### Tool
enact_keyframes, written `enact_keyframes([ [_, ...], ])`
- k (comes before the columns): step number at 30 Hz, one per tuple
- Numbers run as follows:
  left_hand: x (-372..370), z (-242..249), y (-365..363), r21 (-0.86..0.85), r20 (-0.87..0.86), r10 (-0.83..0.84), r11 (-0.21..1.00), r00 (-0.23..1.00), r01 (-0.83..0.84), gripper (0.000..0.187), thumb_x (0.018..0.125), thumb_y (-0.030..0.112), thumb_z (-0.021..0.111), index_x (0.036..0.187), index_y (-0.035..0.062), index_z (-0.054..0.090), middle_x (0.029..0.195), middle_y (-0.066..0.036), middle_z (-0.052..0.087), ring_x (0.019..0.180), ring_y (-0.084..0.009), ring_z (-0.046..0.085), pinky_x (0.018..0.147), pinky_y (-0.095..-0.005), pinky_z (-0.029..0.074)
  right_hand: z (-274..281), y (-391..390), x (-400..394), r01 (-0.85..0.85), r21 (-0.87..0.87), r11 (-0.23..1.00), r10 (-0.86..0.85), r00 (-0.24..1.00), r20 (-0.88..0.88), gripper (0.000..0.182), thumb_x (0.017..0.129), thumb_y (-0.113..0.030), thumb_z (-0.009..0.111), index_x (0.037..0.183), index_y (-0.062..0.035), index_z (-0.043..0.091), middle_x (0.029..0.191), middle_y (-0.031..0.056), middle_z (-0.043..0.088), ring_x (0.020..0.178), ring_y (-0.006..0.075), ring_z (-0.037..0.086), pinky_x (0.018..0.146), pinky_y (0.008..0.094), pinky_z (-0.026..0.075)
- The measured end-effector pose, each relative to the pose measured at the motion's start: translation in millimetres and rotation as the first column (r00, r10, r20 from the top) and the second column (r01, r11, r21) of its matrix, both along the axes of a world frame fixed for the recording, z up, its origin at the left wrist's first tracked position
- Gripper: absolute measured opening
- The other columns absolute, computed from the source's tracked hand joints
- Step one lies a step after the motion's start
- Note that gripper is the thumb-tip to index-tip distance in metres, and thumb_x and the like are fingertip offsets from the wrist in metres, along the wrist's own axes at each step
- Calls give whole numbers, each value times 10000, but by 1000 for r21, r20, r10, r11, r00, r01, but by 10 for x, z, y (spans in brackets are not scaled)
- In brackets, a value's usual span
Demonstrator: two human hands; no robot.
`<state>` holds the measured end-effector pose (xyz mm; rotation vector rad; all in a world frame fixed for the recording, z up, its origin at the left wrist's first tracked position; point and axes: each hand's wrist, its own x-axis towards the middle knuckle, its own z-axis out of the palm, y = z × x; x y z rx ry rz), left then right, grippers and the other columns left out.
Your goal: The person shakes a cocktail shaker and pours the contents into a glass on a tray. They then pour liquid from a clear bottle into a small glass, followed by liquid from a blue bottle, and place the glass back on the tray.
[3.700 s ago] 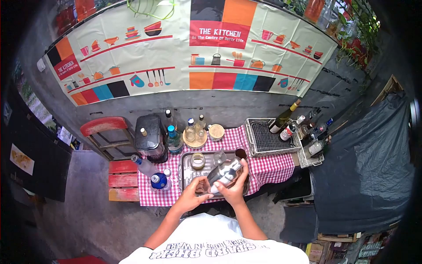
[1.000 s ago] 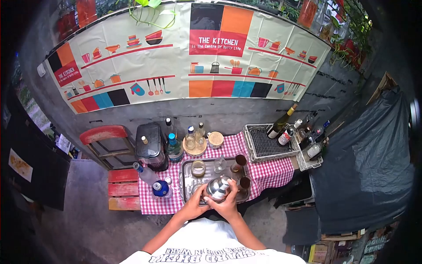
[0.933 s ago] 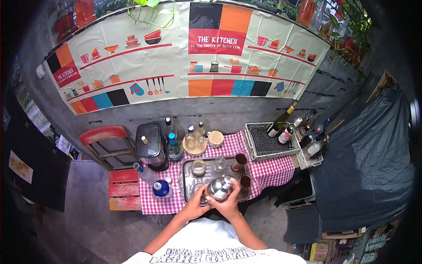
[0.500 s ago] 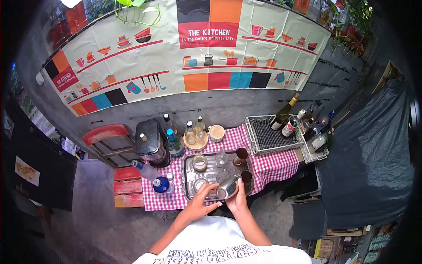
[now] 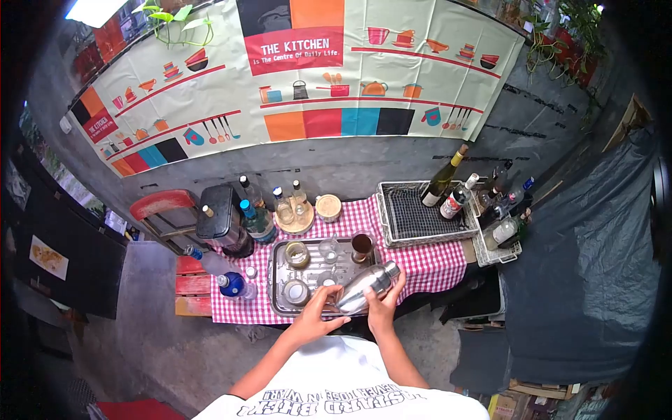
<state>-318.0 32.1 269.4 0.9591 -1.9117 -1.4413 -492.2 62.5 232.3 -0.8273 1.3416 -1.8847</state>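
Shaker (image 5: 361,288) clasped in the right hand (image 5: 381,312) grip, tilting over the tray's (image 5: 312,271) near right corner, pointing its cap (image 5: 391,269) outward and curving the left hand (image 5: 311,323) by its base, contact unclear.

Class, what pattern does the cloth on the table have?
The cloth is pink-and-white checked, clearest in the head view.

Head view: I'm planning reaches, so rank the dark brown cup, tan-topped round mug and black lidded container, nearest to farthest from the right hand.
From the right hand:
1. Dark brown cup: far right of metal tray.
2. Tan-topped round mug: beyond tray.
3. Black lidded container: far left.
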Motion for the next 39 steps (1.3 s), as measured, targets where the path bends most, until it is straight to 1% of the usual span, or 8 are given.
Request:
enact_keyframes([
  [5, -317, -42, 20, 165, -120, 57, 986, 991, -36, 782, 773, 76, 810, 1379, 35, 317, 1270, -137, 501, 1157, -226, 558, 1000, -366, 475, 152, -33, -315, -175, -49, 983, 139, 898, -418, 1022, 720, -189, 859, 1463, -33, 174, 1314, 190, 434, 1182, 254, 504, 990, 364, 438],
  [8, -449, -174, 48, 265, -199, 121, 962, 972, -66, 762, 783, 29, 765, 1385, 41, 297, 1288, -142, 500, 1154, -218, 568, 996, -367, 474, 382, -46, -422, -354, -162, 921, 147, 702, -697, 947, 681, -168, 889, 1395, -73, 275, 1310, 256, 441, 1208, 389, 509, 983, 488, 451],
  [13, -516, -250, 172, 189, -210, 161, 974, 964, -121, 772, 765, 24, 759, 1389, 51, 305, 1241, -112, 527, 1100, -195, 586, 948, -349, 485, 299, -30, -508, -450, -118, 885, 227, 639, -735, 926, 678, -189, 893, 1383, -99, 299, 1323, 273, 435, 1208, 428, 501, 989, 514, 444],
  [23, -554, 52, 166, 67, -107, 183, 982, 977, -176, 769, 738, 122, 838, 1392, 43, 443, 1266, -108, 529, 1167, -212, 549, 977, -357, 467, 27, -266, -683, -296, -128, 947, 284, 954, -99, 1043, 729, -305, 827, 1492, -78, 152, 1321, 153, 408, 1189, 233, 479, 1013, 367, 428],
  [25, -574, 179, 150, 3, -50, 117, 993, 992, -117, 720, 764, 101, 807, 1390, 42, 455, 1306, -124, 504, 1188, -230, 546, 1017, -357, 446, -15, -264, -709, -252, -65, 966, 258, 906, 336, 930, 796, -337, 757, 1500, -137, 184, 1321, 124, 417, 1181, 229, 484, 1012, 369, 432],
  [29, -643, 292, 56, -71, -65, 22, 997, 998, -27, 679, 787, 69, 773, 1388, 40, 459, 1317, -134, 488, 1177, -242, 561, 1028, -363, 449, -600, -267, -837, -332, 12, 943, 225, 665, 713, 399, 993, -383, 527, 1310, -162, 428, 1248, 51, 548, 1125, 203, 571, 931, 398, 508],
  [34, -672, 229, -7, 11, -93, -3, 1000, 996, 4, 689, 781, 73, 775, 1391, 39, 456, 1282, -114, 504, 1163, -242, 567, 1018, -362, 441, -495, -237, -788, -353, 31, 935, 180, 548, 817, 301, 988, -392, 540, 1197, -179, 504, 1147, 13, 578, 1077, 172, 587, 902, 391, 518],
  [39, -502, 160, -137, 92, -73, 41, 995, 997, -34, 686, 806, 101, 779, 1392, 39, 426, 1275, -112, 473, 1126, -223, 567, 968, -338, 481, -18, -279, -494, -106, 115, 988, 20, 817, 576, 479, 970, -240, 576, 1383, -185, 340, 1277, 57, 480, 1159, 210, 513, 980, 381, 459],
])
